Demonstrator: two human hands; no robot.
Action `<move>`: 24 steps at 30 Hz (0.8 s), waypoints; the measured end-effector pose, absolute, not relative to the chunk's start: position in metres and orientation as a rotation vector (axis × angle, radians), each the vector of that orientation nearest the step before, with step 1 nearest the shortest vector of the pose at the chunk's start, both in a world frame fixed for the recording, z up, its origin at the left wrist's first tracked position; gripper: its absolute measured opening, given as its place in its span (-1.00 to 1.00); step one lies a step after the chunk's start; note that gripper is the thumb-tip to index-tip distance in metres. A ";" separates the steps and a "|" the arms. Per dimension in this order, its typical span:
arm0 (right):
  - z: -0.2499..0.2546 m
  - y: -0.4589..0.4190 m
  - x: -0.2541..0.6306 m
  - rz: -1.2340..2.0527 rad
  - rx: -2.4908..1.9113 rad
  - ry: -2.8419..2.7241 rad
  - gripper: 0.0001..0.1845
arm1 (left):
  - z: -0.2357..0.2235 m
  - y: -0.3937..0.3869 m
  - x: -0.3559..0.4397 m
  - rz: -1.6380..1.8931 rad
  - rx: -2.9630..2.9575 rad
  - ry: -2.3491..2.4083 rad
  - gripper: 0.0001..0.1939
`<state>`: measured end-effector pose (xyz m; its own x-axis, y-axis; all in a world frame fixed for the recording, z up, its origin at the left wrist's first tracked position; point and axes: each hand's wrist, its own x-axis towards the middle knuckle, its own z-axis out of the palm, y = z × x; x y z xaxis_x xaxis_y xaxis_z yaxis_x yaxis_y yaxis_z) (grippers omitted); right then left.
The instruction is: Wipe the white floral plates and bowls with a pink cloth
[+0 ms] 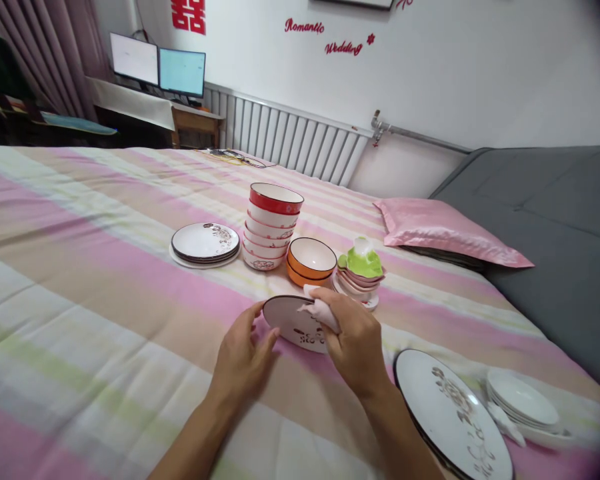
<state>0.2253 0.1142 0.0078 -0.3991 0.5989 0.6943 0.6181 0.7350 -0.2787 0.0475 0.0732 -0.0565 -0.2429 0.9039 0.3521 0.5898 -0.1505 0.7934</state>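
A white plate (293, 327) with a dark rim and brown flower print is held tilted above the bed. My left hand (245, 350) grips its left edge, thumb on the face and fingers behind. At the upper right rim, my right hand (353, 333) is closed on a crumpled white tissue (323, 313) pressed against the plate. Just beyond stand two orange bowls (307, 275), nested together, and a tall stack of red and white bowls (267, 243). Right of the orange bowls is a pile of small dishes topped by a green leaf-shaped dish (364, 263).
Similar plates are stacked (205, 241) at the left. Larger oval plates (450, 407) lie at the right, beside a stack of white dishes (523, 397) and another crumpled tissue (506, 423). A pink pillow (450, 230) rests against the grey headboard (545, 200).
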 end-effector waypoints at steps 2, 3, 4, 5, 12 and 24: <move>0.008 0.112 0.222 0.028 -0.884 -2.136 -0.57 | -0.055 0.072 0.048 1.468 1.770 1.754 -0.51; 0.008 0.110 0.220 0.052 -0.873 -2.149 -0.57 | -0.054 0.072 0.049 1.518 1.816 1.745 -0.50; 0.009 0.109 0.219 0.070 -0.860 -2.164 -0.58 | -0.052 0.071 0.050 1.560 1.862 1.739 -0.51; 0.009 0.108 0.218 0.078 -0.850 -2.178 -0.60 | -0.051 0.070 0.050 1.598 1.914 1.727 -0.51; 0.006 0.110 0.216 0.006 -0.838 -2.186 -0.63 | -0.045 0.068 0.054 1.575 2.364 1.608 -0.37; -0.001 0.121 0.222 0.116 -0.890 -2.111 -0.55 | -0.048 0.071 0.056 1.405 2.307 1.721 -0.36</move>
<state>0.2221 0.1205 -0.0006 -0.4115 0.6311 0.6576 0.5556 0.7456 -0.3679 0.0557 0.0712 -0.0478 0.0384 0.7462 0.6646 0.8004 -0.4212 0.4266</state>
